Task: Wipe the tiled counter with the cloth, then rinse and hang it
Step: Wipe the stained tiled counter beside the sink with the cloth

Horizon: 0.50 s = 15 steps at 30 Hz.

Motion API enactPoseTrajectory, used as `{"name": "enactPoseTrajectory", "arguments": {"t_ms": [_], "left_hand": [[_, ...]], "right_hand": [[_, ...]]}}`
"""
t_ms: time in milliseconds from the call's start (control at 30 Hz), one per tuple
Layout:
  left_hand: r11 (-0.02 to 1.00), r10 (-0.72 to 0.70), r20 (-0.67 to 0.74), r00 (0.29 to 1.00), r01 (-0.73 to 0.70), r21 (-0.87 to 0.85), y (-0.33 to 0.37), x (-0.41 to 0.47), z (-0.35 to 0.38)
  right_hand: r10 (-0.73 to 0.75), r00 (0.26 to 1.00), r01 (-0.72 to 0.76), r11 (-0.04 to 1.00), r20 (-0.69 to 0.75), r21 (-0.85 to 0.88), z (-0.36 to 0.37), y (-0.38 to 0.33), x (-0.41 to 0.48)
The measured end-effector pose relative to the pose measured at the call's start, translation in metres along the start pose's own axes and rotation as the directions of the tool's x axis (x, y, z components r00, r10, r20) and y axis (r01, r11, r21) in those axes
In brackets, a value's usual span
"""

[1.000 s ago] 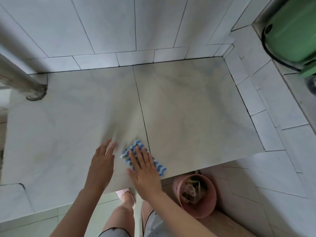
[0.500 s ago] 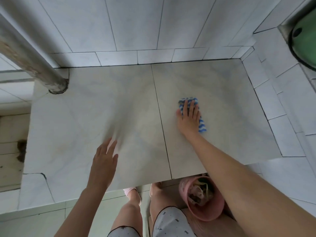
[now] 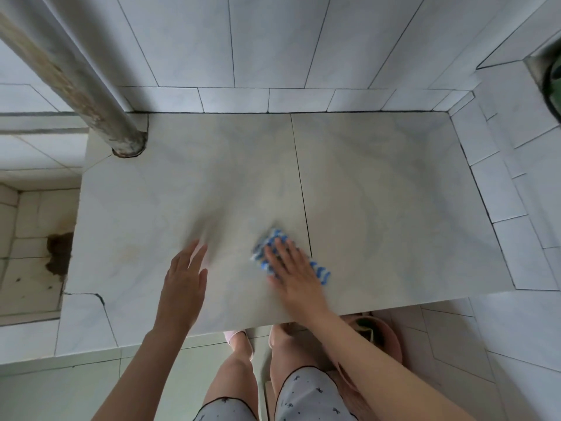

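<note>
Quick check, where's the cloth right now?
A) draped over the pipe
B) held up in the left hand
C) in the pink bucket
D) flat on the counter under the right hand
D: the blue and white cloth lies flat on the counter, just left of the tile seam, with the right hand pressed on it; the left hand lies flat beside it, bare.

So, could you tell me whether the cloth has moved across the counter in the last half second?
Yes. The cloth, under the right hand, crossed the grout line from its right to its left, nearer the front edge.
</note>
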State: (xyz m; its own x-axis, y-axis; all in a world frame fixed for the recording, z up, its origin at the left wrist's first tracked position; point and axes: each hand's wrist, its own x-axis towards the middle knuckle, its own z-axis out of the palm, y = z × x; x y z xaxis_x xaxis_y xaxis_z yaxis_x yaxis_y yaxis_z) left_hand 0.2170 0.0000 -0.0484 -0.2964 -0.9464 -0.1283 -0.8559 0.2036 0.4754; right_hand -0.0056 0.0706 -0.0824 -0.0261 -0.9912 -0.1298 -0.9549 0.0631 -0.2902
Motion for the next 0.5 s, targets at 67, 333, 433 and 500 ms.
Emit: {"name": "enactPoseTrajectory", "arguments": {"t_ms": [67,333,433,500], "left_hand": [[1.000,-0.008,-0.001,1.000,0.008,-0.003,-0.002,-0.002,0.000],[0.999,-0.021,-0.024,0.999,0.020,-0.042,-0.017,-0.017,-0.005],[0.997,-0.049,-0.048,0.998,0.046,-0.054,-0.030,-0.023,-0.010],[0.995,-0.074,-0.066,0.995,0.070,-0.065,-0.040,-0.027,-0.016]], "right_hand": [[0.161,0.986,-0.161,0.987,-0.042,0.013,-0.008,0.025,-0.013],[0.613,0.789,-0.607,0.789,-0.047,0.089,0.003,0.007,-0.048],[0.501,0.866,-0.501,0.865,-0.010,-0.023,0.028,-0.040,-0.047],[0.447,0.895,-0.446,0.895,0.016,-0.020,0.039,-0.079,-0.044]]}}
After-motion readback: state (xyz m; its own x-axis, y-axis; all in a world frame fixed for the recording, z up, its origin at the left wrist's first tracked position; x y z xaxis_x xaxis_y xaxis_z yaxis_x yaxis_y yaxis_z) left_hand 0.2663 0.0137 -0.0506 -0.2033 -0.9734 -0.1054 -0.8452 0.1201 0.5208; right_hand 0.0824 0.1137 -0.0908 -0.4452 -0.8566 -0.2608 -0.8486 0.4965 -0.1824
